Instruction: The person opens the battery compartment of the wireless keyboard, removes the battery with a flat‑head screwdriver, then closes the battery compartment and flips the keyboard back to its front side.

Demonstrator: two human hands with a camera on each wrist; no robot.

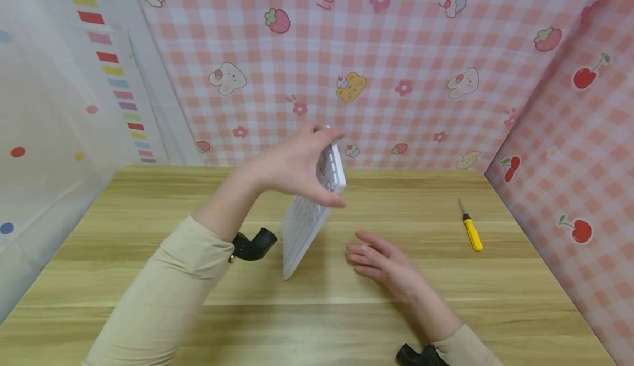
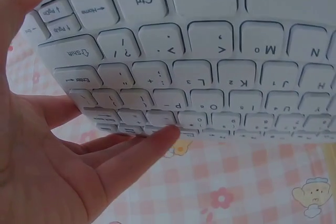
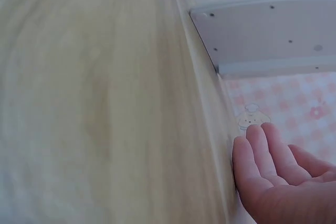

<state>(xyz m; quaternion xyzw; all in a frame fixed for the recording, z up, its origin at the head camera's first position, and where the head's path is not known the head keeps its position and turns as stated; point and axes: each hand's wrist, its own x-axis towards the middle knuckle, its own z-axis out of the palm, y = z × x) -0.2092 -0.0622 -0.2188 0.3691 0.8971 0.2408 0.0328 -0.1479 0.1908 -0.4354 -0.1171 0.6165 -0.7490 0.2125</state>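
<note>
A white keyboard (image 1: 303, 228) stands tilted on its end over the middle of the table. My left hand (image 1: 292, 168) grips its upper end, with the thumb on one long edge and fingers at the other. In the left wrist view, the keys of the keyboard (image 2: 210, 69) appear upside down, beside the left hand (image 2: 58, 145). My right hand (image 1: 388, 267) is apart from the keyboard, low over the table, fingers extended and holding nothing. The right wrist view shows the keyboard's underside (image 3: 262, 38), with small dark spots, beyond the right hand's (image 3: 286, 182) fingertips.
A screwdriver (image 1: 471, 231) with a yellow handle lies on the wooden table (image 1: 406, 206) at the right. Pink checked cloth (image 1: 426, 52) hangs behind and at the right; a white dotted sheet (image 1: 44, 113) hangs at the left.
</note>
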